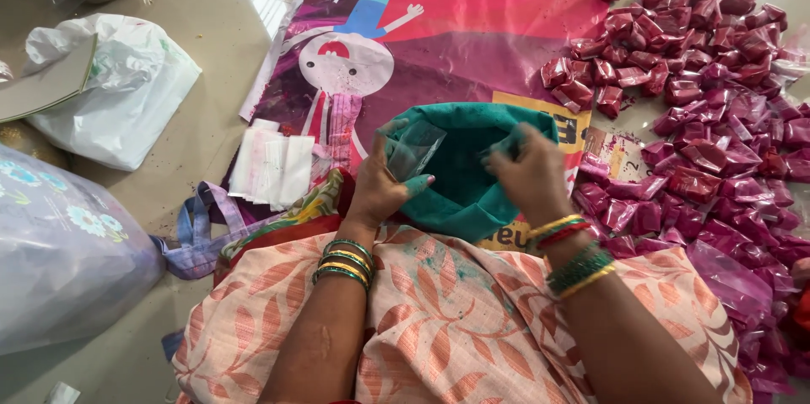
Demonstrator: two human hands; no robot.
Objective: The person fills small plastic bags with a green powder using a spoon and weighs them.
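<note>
Head view, looking down at my lap on the floor. My left hand [377,189] has its grip clamped on a small clear plastic pouch [413,148], held upright at the near left rim of an open teal bag [472,159] filled with teal powder. My right hand [530,175] reaches into the bag's right side; its fingers are curled, but I cannot tell whether they hold anything. To the right, a heap of small filled magenta packets [700,117] covers the floor. Left of the bag lies a stack of empty clear pouches [272,166] on a bright pink printed sheet [472,16].
</note>
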